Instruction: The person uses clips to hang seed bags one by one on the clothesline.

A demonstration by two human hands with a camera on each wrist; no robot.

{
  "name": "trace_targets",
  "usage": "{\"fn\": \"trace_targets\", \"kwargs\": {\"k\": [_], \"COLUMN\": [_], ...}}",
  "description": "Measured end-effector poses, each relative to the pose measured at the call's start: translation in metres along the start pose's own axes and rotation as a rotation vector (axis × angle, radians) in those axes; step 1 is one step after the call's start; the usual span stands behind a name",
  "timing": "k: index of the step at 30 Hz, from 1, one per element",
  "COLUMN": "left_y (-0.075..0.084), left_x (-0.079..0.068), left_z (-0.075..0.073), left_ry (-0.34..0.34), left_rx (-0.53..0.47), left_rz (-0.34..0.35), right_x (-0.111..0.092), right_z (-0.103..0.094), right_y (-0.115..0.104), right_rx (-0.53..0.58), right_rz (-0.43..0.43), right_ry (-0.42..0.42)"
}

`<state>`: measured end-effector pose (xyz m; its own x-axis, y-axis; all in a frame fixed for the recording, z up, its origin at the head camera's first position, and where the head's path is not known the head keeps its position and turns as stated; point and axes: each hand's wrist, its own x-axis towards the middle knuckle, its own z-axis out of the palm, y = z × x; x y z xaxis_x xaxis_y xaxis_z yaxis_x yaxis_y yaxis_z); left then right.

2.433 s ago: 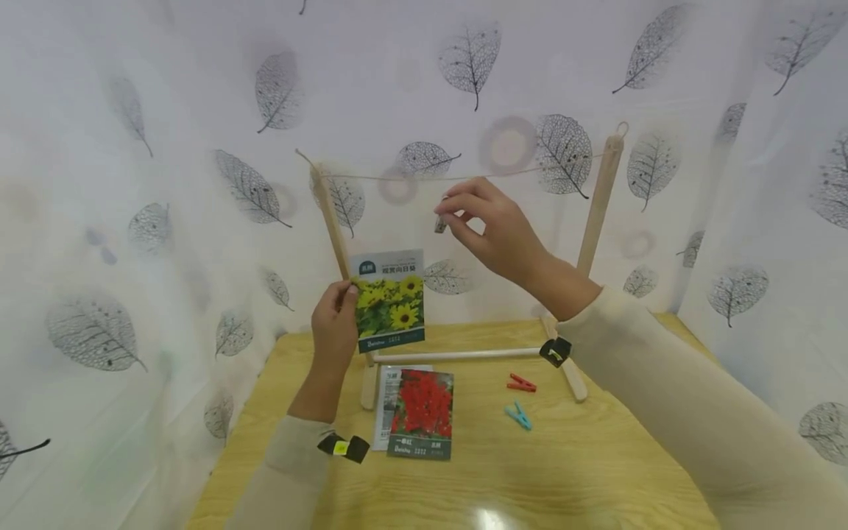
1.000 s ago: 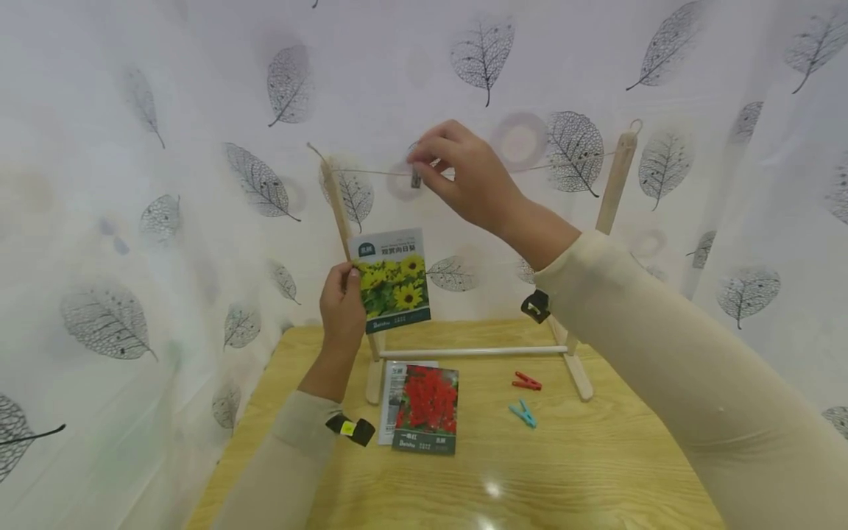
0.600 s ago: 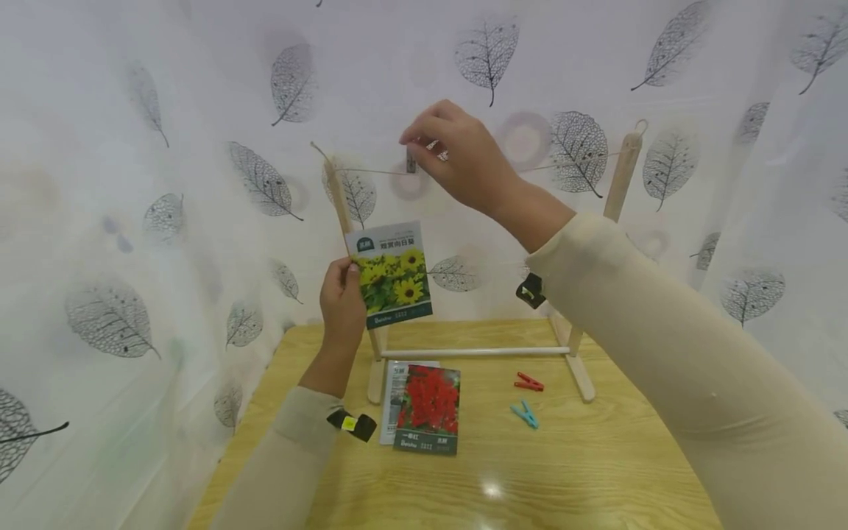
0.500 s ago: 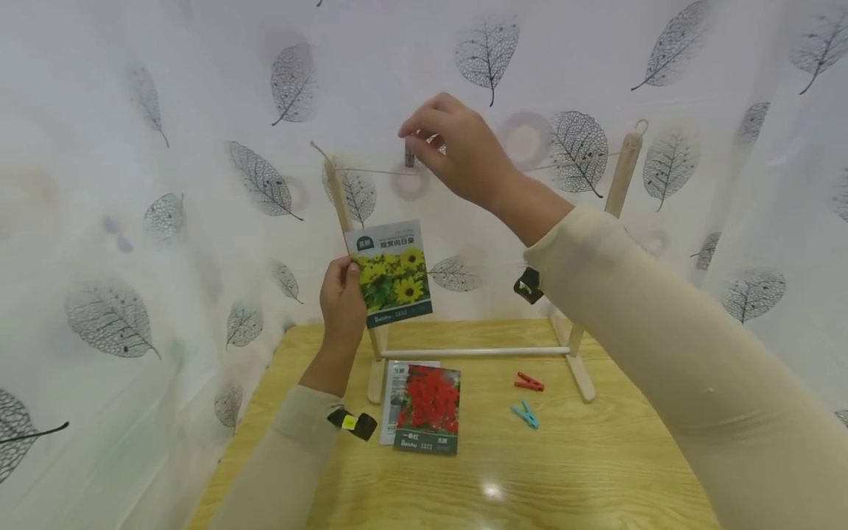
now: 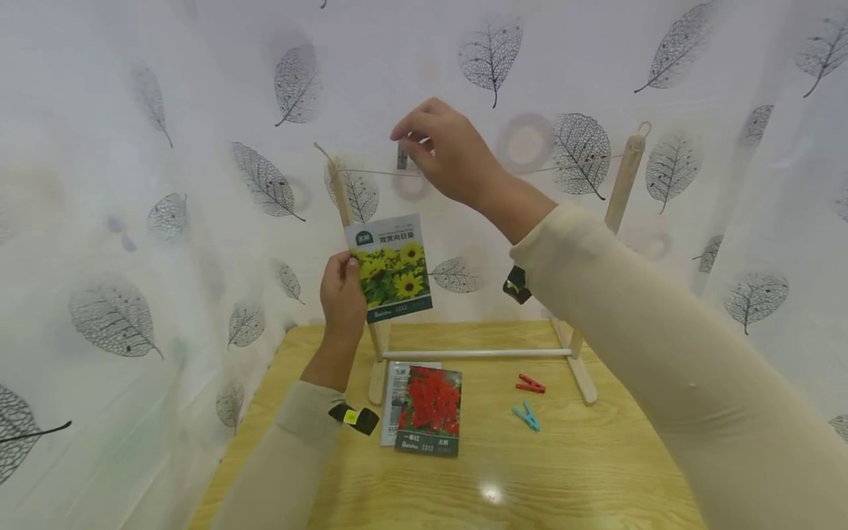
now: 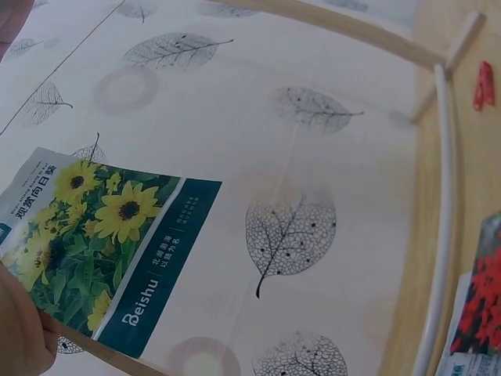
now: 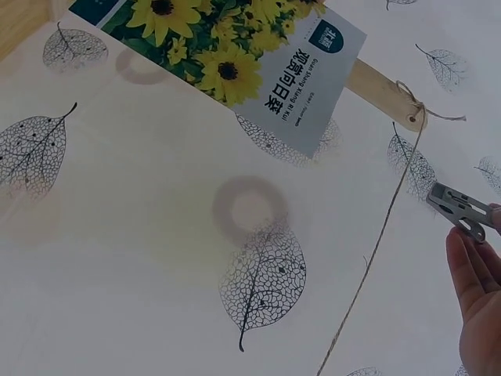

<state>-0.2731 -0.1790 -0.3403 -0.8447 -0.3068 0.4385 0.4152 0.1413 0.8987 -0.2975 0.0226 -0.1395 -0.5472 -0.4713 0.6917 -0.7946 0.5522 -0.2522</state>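
My left hand (image 5: 343, 294) pinches the left edge of a seed packet (image 5: 391, 269) with yellow flowers on its front, held up before the frame's left post. Higher up, my right hand (image 5: 457, 158) pinches a grey clothespin (image 5: 402, 157) between thumb and fingers. In the right wrist view the clothespin (image 7: 462, 210) points toward the string (image 7: 366, 270), and a gap shows between them there. The packet's top edge lies below the string in the head view. Part of the left hand's fingers is hidden behind the packet.
A wooden stand with posts (image 5: 626, 184) and a white crossbar (image 5: 477, 353) stands on the table (image 5: 563, 471). A red-flower packet (image 5: 429, 405) overlaps another packet (image 5: 391, 419). A red clothespin (image 5: 531, 384) and a blue clothespin (image 5: 526, 417) lie to the right.
My right hand has risen from below the string and moved left with the grey clothespin. My left hand has lifted the yellow-flower packet somewhat. The things on the table stay put.
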Motion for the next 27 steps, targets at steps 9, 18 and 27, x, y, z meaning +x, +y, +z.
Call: {"fn": "trace_targets", "kwargs": {"k": [9, 18, 27], "left_y": [-0.002, 0.002, 0.005], "left_x": [0.005, 0.009, 0.014], "left_z": [0.001, 0.001, 0.000], "left_ry": [0.001, 0.007, -0.016], "left_rx": [0.020, 0.022, 0.016], "left_rz": [0.019, 0.018, 0.003], "right_x": [0.001, 0.001, 0.007], "right_z": [0.011, 0.016, 0.020], "right_y": [0.001, 0.000, 0.001], "right_rx": [-0.017, -0.032, -0.039], "right_rz": [-0.020, 0.003, -0.012], "right_ry": [-0.001, -0.008, -0.005]}}
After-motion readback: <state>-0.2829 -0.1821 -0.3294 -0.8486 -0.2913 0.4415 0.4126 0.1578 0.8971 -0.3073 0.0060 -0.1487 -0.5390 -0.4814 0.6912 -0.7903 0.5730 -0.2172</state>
